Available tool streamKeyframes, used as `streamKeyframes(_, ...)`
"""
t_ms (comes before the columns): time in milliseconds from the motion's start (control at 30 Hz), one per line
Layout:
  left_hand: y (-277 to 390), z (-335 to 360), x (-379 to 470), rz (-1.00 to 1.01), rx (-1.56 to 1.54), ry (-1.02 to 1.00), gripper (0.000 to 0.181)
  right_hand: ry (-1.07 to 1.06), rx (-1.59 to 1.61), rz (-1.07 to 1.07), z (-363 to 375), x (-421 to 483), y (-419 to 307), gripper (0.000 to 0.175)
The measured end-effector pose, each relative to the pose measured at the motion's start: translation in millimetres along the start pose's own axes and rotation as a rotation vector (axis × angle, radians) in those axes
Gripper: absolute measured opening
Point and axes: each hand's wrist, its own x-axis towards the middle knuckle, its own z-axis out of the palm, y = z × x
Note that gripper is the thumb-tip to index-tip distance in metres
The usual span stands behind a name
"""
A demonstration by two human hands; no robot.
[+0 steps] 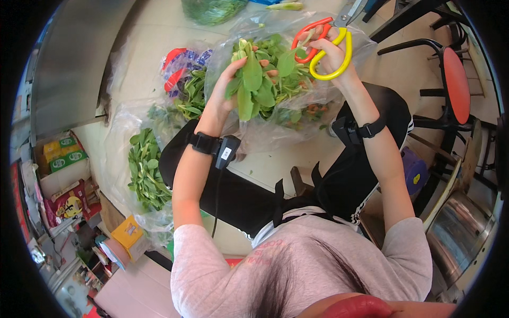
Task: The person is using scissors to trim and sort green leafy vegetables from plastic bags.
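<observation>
My left hand (227, 88) is closed around a bunch of leafy greens (251, 75), stalk ends up and broad leaves hanging down. In my right hand (333, 55) are scissors with one red and one yellow handle (342, 63); their metal blades point up and away at the top edge. The fingers of that hand also pinch a single leafy sprig (287, 63) by its stem. Below both hands lies a clear plastic bag (262, 133) with more greens (294, 89) in it.
Another clear bag with greens (147, 171) lies by my left knee, and a printed plastic bag (191, 57) lies farther ahead. A bag of greens (214, 10) sits at the top. To the right stand a red-seated stool (456, 85) and a metal pot (457, 234).
</observation>
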Motion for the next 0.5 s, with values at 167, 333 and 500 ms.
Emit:
streamKeyframes(167, 0.1, -3.3, 4.7, 0.012, 0.262, 0.071, 0.036, -0.043, -0.289, 0.098, 7.2, -6.2, 7.6, 0.018)
streamKeyframes(333, -3.6, -10.8, 5.5, 0.048, 0.633, 0.050, 0.030, -0.149, -0.526, 0.244, 18.2, -9.7, 14.2, 0.030)
streamKeyframes(500, -14.4, 2.6, 1.8, 0.050, 0.758, -0.019, 0.030, -0.142, -0.322, 0.167, 25.4, -17.0, 33.5, 0.033)
